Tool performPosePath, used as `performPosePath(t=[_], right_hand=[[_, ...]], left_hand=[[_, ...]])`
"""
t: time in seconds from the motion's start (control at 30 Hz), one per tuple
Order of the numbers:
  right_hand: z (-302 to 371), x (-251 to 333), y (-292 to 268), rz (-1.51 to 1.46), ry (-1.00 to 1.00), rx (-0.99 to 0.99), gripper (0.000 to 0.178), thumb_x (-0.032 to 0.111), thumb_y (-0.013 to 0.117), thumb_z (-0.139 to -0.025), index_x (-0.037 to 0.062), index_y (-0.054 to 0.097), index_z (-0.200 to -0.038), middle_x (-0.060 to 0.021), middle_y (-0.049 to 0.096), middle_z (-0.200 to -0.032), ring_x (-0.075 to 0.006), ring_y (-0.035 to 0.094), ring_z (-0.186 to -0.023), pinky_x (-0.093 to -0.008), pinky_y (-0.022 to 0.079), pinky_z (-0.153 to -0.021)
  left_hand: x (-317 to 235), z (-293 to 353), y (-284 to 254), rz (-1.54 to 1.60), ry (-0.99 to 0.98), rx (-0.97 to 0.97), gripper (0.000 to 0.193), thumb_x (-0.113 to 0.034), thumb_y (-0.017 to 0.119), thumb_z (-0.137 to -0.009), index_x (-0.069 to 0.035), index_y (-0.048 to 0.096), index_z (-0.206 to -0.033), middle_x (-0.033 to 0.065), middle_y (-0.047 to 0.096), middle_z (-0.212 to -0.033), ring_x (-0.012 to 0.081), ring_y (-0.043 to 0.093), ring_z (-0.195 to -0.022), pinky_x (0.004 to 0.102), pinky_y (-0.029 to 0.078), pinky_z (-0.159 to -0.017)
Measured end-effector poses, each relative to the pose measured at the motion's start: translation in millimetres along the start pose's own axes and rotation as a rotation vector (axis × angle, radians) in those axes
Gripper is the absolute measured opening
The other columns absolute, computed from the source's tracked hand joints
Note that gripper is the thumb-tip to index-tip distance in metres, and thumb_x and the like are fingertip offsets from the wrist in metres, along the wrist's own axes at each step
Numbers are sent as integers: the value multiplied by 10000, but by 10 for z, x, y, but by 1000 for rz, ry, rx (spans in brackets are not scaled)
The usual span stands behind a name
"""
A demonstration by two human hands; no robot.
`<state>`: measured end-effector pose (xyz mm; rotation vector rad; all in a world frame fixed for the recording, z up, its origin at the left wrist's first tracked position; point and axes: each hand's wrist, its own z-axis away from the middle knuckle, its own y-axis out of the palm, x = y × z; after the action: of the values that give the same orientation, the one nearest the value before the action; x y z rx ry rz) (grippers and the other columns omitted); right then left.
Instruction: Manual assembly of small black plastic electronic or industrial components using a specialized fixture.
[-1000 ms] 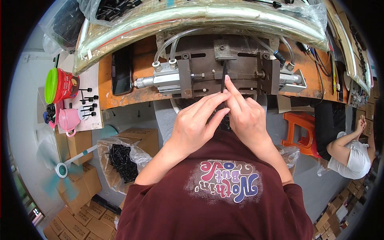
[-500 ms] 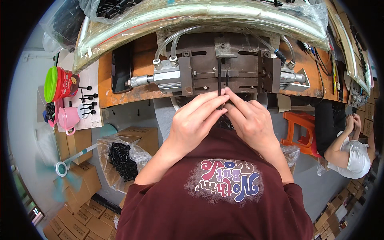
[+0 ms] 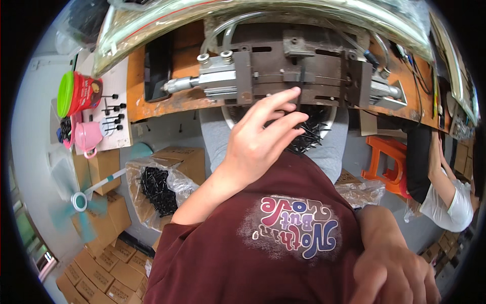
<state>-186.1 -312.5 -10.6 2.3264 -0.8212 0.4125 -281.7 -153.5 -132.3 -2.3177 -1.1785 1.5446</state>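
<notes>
My left hand point(image 3: 266, 134) is raised in front of the metal clamping fixture point(image 3: 278, 58), fingers apart and nothing seen in its grasp. Its index fingertip is beside a thin black rod point(image 3: 302, 76) standing in the small block at the fixture's middle; whether it touches the rod I cannot tell. Below the fingers, a round basin on my lap holds a heap of black rods point(image 3: 315, 130). My right hand point(image 3: 397, 276) is down at the lower right beside my shirt, back of the hand up. Its fingertips are bent away and cut off by the picture's edge.
Metal cylinders point(image 3: 217, 78) with clear air hoses flank the fixture on the orange workbench point(image 3: 190, 50). At left are a red bucket point(image 3: 86, 96), a pink cup point(image 3: 88, 137), a fan point(image 3: 79, 201) and a bag-lined box of black parts point(image 3: 157, 190). An orange stool point(image 3: 377, 157) and a seated person point(image 3: 448, 202) are at right.
My hands were together at the fixture's front, fingertips on black rods. The right hand has pulled away down to the lower right. The left stays near, its fingers now spread.
</notes>
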Motion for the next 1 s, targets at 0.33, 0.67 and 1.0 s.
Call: performPosePath(t=[0.33,0.67,1.0], right_hand=[[106,163,-165,-260,16,13,527,392,592,-977,48,564,-1374,-166,729,-1081,-416,690,-1009,-442,579,-875],[454,37,-340,194,-26,-288,622,495,493,-1012,-93,688,-1079,-310,711,-917,-345,714,-761,-389,538,-695],[686,-14,-425,517,63,-498,633,599,613,-917,-5,619,-1109,-181,740,-873,-265,712,-692,-343,519,-653]], left_hand=[[82,71,121,-99,4,-13,272,-55,789,-746,4,704,-998,161,608,-1341,253,682,-1024,368,564,-897],[140,2,281,-510,156,13,239,-147,778,-765,-36,725,-971,123,663,-1280,214,719,-788,297,596,-771],[90,-204,238,-634,177,152,243,-152,794,-714,-48,724,-923,151,663,-1270,185,697,-718,290,566,-706]])
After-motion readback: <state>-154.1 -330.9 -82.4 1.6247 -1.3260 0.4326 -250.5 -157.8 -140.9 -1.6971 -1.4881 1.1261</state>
